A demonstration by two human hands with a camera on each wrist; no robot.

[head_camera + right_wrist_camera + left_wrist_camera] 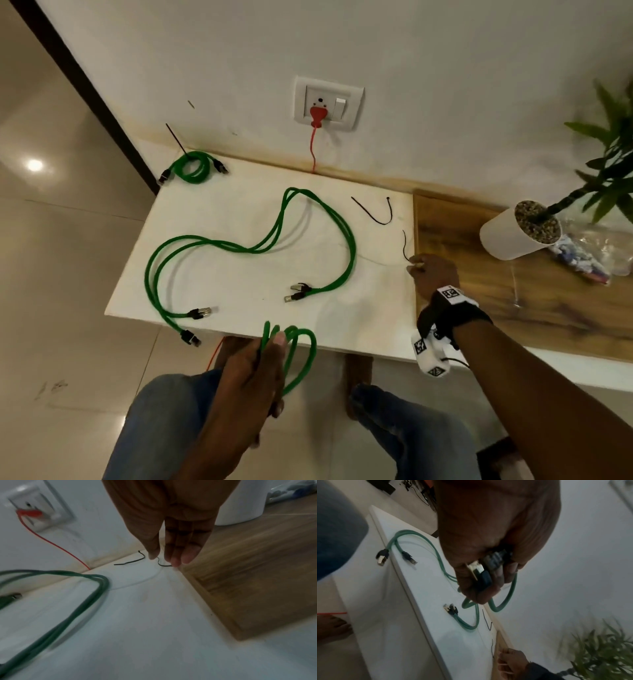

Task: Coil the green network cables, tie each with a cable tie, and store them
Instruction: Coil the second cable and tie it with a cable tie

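My left hand (pixel 275 373) grips a coiled green cable (pixel 303 356) in front of the table's near edge; in the left wrist view its fingers (pixel 498 580) wrap the loops and the plugs. Two loose green cables (pixel 274 236) snake across the white table (pixel 239 281). A coiled, tied green cable (pixel 191 168) lies at the back left corner. My right hand (pixel 414 265) reaches down at the table's right side, its straight fingertips (pixel 176 561) touching the end of a black cable tie (pixel 162 564). A second black tie (pixel 376 212) lies behind it.
A wooden board (pixel 513 291) adjoins the table on the right, carrying a white plant pot (pixel 507 240) and a plastic bag (pixel 589 253). A wall socket (pixel 329 102) with a red plug and cord is behind the table. My knees in jeans (pixel 161 428) are below the near edge.
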